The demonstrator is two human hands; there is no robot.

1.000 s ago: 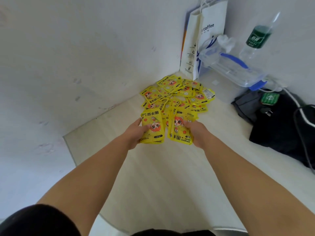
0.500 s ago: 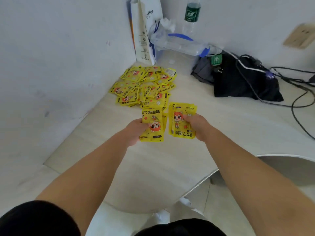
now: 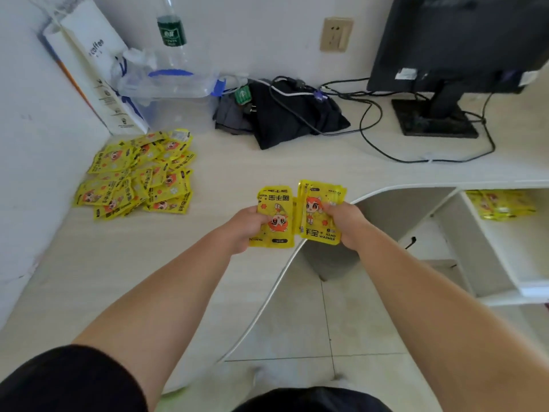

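Left hand (image 3: 248, 226) gripping a stack of yellow foil hand-warmer packets (image 3: 274, 217), right hand (image 3: 344, 221) gripping a second yellow packet stack (image 3: 319, 214), held side by side above the pale table (image 3: 237, 168) edge

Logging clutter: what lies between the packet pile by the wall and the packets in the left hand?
Only bare desk, as the head view shows; the pile and the packets gripped by the left hand are apart.
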